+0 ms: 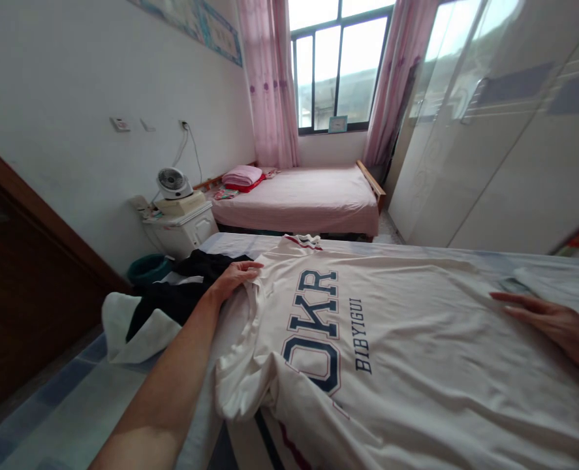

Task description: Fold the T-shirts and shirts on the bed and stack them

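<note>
A cream T-shirt (pixel 406 313) lies spread on the bed, with large dark letters and a smaller line of text across it. Its ribbed, striped collar (pixel 303 243) points to the far side. The near sleeve area is bunched and folded over. My left hand (pixel 235 275) rests at the shirt's left edge, fingers stretched out and fingertips touching the fabric. Over at the shirt's right end, my right hand (pixel 548 320) is open, its fingers extended just above or on the cloth; contact there is hard to tell.
Black and white clothes (pixel 172 300) lie in a heap left of my left forearm. Behind are a teal bin (pixel 149 268), a white bedside cabinet (pixel 184 228) with a small fan (pixel 173 183), and a pink bed (pixel 309 196). A glossy wardrobe (pixel 504 143) stands at right.
</note>
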The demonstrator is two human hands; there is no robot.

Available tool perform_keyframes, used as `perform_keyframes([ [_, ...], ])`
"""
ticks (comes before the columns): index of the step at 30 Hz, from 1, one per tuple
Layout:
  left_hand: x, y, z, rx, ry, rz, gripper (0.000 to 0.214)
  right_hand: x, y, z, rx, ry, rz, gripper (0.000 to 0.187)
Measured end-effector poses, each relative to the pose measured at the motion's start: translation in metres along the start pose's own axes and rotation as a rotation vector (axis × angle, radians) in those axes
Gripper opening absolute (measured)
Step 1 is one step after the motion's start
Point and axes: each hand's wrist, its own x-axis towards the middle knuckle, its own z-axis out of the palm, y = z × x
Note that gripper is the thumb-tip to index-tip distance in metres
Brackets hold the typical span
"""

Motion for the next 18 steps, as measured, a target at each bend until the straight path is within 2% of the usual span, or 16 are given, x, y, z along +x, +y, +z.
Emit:
perform_keyframes([
  [2,-0.003,0.003,-0.001,0.042,-0.038,-0.028,0.058,-0.004,-0.009,-0.004,0.106,-0.106,0.134,0.039],
  [5,-0.003,0.004,-0.005,0.077,-0.067,-0.071,0.054,-0.01,-0.018,-0.006,0.234,-0.117,0.195,0.037],
  [10,0.005,-0.001,-0.015,0.041,-0.026,-0.122,0.047,-0.016,-0.023,-0.003,0.591,-0.103,0.435,0.039],
  [14,0.005,-0.002,-0.017,0.061,-0.027,-0.113,0.05,-0.017,-0.024,0.0,0.726,-0.045,0.46,0.036],
  [18,0.0,0.006,-0.014,0.038,-0.046,-0.1,0.06,-0.016,-0.022,-0.003,0.767,-0.071,0.507,0.037],
])
